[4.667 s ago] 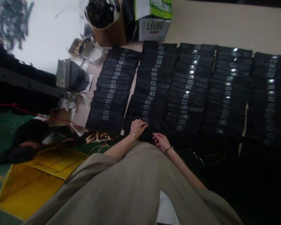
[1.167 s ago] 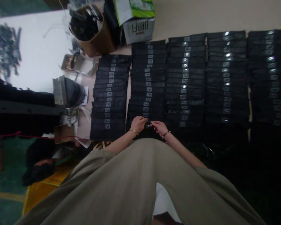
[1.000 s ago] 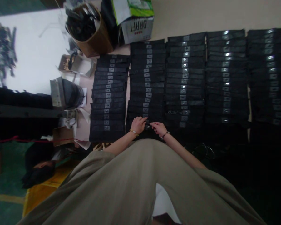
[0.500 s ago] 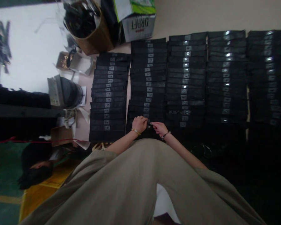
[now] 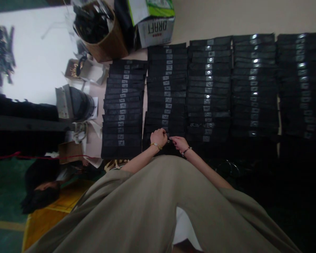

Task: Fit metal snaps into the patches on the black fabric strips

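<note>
Rows of overlapping flat black pieces (image 5: 166,121), each with a small shiny label-like patch, cover the table before me. My left hand (image 5: 158,137), a bracelet at its wrist, is closed with curled fingers over the near end of the second row from the left. Just right of it, my right hand (image 5: 180,143) is closed in a pinch, its fingertips pointing at the left ones. Between the fingertips shows a tiny shiny spot, too small to name. What either hand grips is hidden or too small to make out.
At the back left stand a round brown container (image 5: 107,44) of dark parts and a DRAFT-printed box (image 5: 156,31). Small open boxes (image 5: 92,72) and a dark tub (image 5: 80,102) line the left side. Another person (image 5: 42,182) is at lower left, by a yellow surface (image 5: 44,225).
My left hand has shifted slightly right and rolled, its fingers now closer to the right fingertips. My right hand has barely moved.
</note>
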`<state>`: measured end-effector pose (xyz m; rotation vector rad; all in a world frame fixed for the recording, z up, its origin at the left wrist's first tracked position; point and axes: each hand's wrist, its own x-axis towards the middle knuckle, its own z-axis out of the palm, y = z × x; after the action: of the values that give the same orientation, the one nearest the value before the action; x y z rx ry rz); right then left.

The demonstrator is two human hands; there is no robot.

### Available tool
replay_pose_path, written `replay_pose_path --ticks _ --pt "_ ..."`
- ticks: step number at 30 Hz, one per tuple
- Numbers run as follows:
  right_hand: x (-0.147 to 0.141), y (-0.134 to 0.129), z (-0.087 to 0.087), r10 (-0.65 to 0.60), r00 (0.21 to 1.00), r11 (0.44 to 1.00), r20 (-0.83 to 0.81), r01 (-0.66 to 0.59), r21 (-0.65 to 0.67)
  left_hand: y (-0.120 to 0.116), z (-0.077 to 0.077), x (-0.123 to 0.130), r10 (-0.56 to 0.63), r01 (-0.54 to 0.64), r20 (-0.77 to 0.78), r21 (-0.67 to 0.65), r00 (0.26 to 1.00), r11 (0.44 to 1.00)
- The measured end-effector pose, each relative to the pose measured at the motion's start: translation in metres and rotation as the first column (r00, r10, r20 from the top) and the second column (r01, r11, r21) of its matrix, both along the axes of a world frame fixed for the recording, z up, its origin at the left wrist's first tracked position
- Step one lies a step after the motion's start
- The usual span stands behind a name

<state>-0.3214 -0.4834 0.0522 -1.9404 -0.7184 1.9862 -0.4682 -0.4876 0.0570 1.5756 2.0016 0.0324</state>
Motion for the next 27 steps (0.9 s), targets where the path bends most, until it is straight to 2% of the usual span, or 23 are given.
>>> replay_pose_path --ticks 3,9,13,18,21,27 --pt "0.002 0.0 0.001 -0.01 1.0 1.0 -0.006 0.01 0.001 -0.001 -0.001 0.005 0.034 -0.034 -0.007 0.03 0.999 0.999" --pt "0.006 -0.002 -0.002 -0.033 0.999 0.999 -0.026 0.033 -0.005 -0.016 -0.007 -0.007 -0.149 0.142 0.039 0.141 0.988 0.98" --pt "0.005 -0.003 -0.004 -0.036 0.999 0.999 -0.02 0.036 -0.002 -0.02 -0.01 -0.01 -0.136 0.133 0.018 0.141 0.99 0.981" --pt "0.005 -0.002 -0.002 -0.016 1.0 1.0 -0.004 0.016 0.011 -0.011 -0.011 -0.007 -0.118 0.116 0.017 0.101 0.993 0.988" --pt "0.004 -0.002 -0.002 0.003 1.0 1.0 0.012 -0.003 0.025 -0.006 -0.011 -0.011 -0.143 0.139 0.047 0.081 0.989 0.987" --pt "-0.003 0.002 -0.006 0.046 0.997 0.995 0.066 -0.051 0.08 -0.014 -0.015 -0.017 -0.226 0.221 0.023 0.139 0.974 0.965"
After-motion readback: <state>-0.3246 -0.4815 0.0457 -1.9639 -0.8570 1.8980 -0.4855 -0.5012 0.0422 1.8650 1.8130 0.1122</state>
